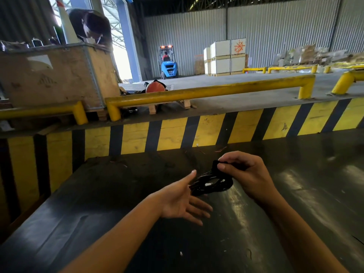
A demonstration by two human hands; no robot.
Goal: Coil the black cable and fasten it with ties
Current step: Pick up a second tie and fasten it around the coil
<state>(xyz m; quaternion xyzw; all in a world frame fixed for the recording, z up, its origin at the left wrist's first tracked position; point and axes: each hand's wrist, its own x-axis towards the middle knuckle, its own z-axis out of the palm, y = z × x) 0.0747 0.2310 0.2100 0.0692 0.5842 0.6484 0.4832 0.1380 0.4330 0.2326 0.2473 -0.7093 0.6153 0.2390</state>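
The black cable (211, 184) hangs as a small coiled bundle just above the dark table (118, 194), with a small white spot near its middle. My right hand (246, 174) pinches the top of the bundle between thumb and fingers, where a black tie or strap end sticks up. My left hand (183, 201) is just left of the coil, palm up with fingers spread, holding nothing. Its fingertips lie under the coil's left edge; I cannot tell if they touch it.
A yellow-and-black striped wall (197, 133) rises behind the table, topped by yellow guard rails (206, 91). A wooden crate (53, 75) with a person leaning over it stands at the back left. A blue forklift (169, 65) and stacked white boxes (226, 58) are far behind.
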